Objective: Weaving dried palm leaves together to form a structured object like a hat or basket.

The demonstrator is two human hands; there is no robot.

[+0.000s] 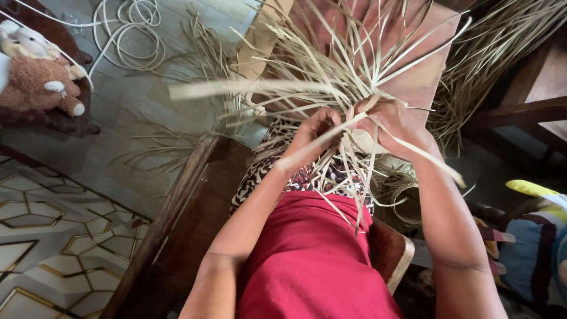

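Both hands [354,133] grip pale straw strips [307,82] above the red skirt [313,260].

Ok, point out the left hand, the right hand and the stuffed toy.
left hand [312,134], head view, on the knuckles.
right hand [394,121], head view, back of the hand.
stuffed toy [36,75], head view, its brown body.
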